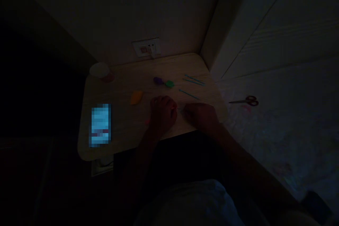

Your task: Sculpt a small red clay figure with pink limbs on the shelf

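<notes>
"Over on the right, what's that broad pale spread?"

"Some patterned surface (278, 141), too dim for me to say more. The light wooden worktop (119, 127) with the rounded corners stands beside it."

"And the person's hands?"

"Both are at the near side of the worktop, close together but apart. The left hand (164, 113) is curled, thumb and fingertips pinched. The right hand (200, 116) has its fingers bent inward; whether it grips anything, I can't tell in this gloom."

"That glow must be a phone (100, 125)."

"Yes, lying by the worktop's left edge, its screen all blocks. A socket plate (146, 47) is on the wall behind, and a pale-topped container (99, 70) sits at the back left corner."

"I can make out scissors (244, 101) on the patterned surface, points towards the worktop."

"Then two thin blue-green sticks (195, 79) side by side at the back right, and a third stick (189, 94) nearer the right hand. Left of the hands lies an orange piece (136, 97); beyond them, a purple piece (158, 81) next to a green piece (169, 84)."

"Anything smaller?"

"A pink scrap (247, 108) just below the scissors' handles, and, tiniest, a red bit (174, 107) in the left hand's fingertips, on the side facing the right hand."
</notes>
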`<state>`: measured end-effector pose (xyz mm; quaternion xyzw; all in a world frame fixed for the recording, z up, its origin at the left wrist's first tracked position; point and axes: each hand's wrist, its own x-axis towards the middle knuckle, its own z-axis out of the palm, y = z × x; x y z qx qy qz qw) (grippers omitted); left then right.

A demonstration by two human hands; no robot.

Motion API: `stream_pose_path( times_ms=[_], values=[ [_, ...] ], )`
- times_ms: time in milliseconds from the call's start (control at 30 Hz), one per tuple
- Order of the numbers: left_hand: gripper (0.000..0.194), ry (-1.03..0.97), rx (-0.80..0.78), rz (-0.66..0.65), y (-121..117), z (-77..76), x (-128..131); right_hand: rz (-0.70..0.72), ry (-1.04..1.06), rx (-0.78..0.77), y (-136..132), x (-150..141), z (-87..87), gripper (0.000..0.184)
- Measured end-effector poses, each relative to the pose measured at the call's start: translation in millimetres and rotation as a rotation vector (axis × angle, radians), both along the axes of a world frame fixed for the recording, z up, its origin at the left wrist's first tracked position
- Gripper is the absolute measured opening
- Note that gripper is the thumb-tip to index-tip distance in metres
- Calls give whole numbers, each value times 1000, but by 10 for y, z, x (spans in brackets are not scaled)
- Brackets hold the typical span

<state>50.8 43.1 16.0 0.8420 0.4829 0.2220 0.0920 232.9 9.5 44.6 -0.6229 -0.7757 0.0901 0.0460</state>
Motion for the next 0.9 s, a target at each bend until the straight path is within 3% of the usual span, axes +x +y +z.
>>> stream_pose_path(
  times_ms=[333,900],
  values=[
    [3,-5,5,3,9,-16,1,-108,-10,-60,-151,-170,11,21],
    [5,-12,-12,-3,7,-8,-5,-59,21,35,-19,119,28,21]
  ],
)
